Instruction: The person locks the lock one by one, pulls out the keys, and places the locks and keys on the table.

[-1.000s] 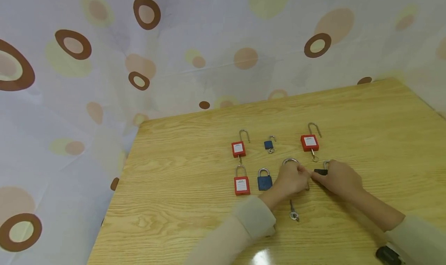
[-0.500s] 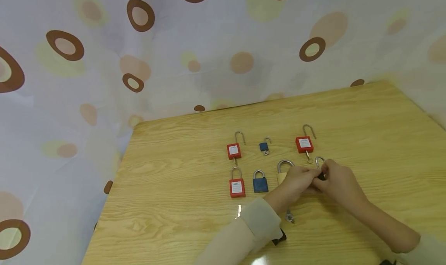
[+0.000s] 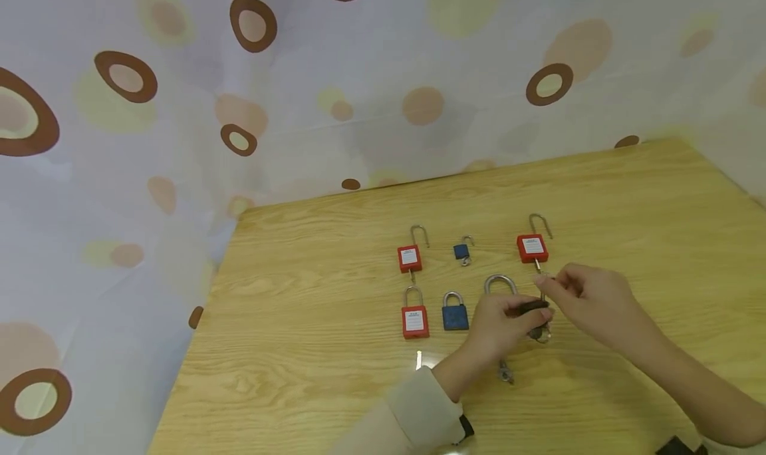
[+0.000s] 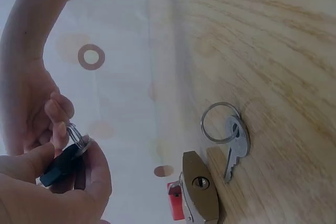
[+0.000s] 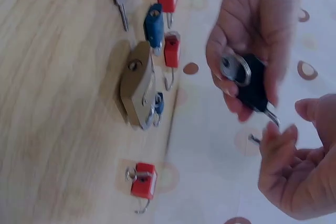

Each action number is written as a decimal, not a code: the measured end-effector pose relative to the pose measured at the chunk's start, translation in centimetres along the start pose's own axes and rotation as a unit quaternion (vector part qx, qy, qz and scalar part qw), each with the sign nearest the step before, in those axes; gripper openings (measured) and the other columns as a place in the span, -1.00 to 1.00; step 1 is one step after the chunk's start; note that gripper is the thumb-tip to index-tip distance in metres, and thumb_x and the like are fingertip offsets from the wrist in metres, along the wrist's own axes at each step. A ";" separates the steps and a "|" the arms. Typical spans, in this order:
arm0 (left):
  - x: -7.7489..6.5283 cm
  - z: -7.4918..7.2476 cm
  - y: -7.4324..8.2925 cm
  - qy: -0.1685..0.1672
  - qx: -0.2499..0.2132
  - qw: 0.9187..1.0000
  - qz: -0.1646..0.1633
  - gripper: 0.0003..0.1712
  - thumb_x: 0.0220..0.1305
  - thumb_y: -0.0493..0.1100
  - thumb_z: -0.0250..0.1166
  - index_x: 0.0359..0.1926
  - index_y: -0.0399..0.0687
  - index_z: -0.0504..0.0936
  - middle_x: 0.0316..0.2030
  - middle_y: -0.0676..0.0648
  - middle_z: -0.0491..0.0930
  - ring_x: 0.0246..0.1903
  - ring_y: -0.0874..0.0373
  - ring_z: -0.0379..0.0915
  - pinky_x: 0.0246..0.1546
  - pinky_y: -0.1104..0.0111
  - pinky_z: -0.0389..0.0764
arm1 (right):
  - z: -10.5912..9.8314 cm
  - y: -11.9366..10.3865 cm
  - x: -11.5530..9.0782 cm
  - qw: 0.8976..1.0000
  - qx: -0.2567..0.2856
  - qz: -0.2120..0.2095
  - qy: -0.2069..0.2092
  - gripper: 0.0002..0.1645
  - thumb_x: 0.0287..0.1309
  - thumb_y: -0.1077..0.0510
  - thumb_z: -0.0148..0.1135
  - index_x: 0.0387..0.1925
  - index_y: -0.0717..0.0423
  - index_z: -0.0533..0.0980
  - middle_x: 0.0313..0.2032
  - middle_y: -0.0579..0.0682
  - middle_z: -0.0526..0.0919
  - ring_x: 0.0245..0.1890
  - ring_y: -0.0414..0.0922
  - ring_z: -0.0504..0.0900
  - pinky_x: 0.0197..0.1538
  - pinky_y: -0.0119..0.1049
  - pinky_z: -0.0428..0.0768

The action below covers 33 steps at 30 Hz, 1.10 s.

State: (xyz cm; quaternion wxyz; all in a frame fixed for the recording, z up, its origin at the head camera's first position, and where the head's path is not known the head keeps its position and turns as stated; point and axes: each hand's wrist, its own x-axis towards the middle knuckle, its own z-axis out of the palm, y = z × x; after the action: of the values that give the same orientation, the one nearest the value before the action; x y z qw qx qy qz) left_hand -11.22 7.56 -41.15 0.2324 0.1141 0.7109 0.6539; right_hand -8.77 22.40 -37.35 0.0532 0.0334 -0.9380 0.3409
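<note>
A small black padlock (image 5: 253,85) is held above the table in my left hand (image 3: 499,322), gripped between thumb and fingers. A key with a ring (image 5: 237,71) hangs at the padlock's bottom. My right hand (image 3: 598,302) has curled fingers at the metal shackle (image 5: 272,116) and appears to pinch it; blur and the fingers hide part of it. Under my left hand lies a large brass padlock (image 4: 199,192), its body mostly hidden in the head view. A loose key on a ring (image 4: 236,137) lies in front of it.
Left of the hands stand a closed red padlock (image 3: 415,320) and a closed blue padlock (image 3: 455,316). Behind are two red padlocks with raised shackles, one left (image 3: 409,258) and one right (image 3: 532,247), and a small blue padlock (image 3: 461,251). Patterned cloth (image 3: 383,96) hangs behind the table.
The black padlock has come from my right hand into my left hand, tilted, with its key end towards me. My right hand has shifted to its shackle.
</note>
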 end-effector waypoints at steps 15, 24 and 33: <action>-0.9 -0.8 0.0 0.020 -0.079 0.997 0.014 -0.75 0.18 -0.24 0.27 -0.12 -0.26 0.65 -0.24 -0.23 0.69 -0.24 0.16 0.65 -0.28 0.52 0.60 | 1.4 -0.5 -0.2 0.988 0.098 -0.096 0.067 -0.85 0.31 0.23 0.02 -0.39 0.11 0.48 -0.69 -0.21 0.32 -0.77 -0.34 0.18 -0.74 -0.42 0.19; -1.6 -1.7 0.1 -0.009 -0.070 0.995 0.068 -0.69 0.26 -0.21 0.20 -0.08 -0.37 0.61 -0.18 -0.34 0.63 -0.18 0.09 0.64 -0.24 0.54 0.59 | 1.9 -0.3 0.1 0.972 0.146 -0.173 0.064 -0.78 0.27 0.38 -0.02 -0.42 0.07 0.44 -0.68 -0.25 0.30 -0.76 -0.35 0.15 -0.72 -0.46 0.17; -1.9 -1.3 0.3 0.020 -0.104 0.990 0.097 -0.73 0.21 -0.28 0.23 -0.13 -0.43 0.62 -0.25 -0.43 0.61 -0.21 -0.01 0.64 -0.28 0.54 0.59 | 2.2 -0.2 0.7 0.959 0.059 -0.254 0.112 -0.80 0.21 0.36 0.08 -0.46 0.06 0.49 -0.65 -0.29 0.30 -0.67 -0.49 0.16 -0.64 -0.62 0.18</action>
State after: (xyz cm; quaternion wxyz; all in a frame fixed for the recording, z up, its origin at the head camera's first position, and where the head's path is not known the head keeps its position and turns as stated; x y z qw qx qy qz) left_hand -10.27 5.61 -40.45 0.1641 0.1442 0.6293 0.7458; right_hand -9.57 20.82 -38.80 0.2407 0.2356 -0.8649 0.3723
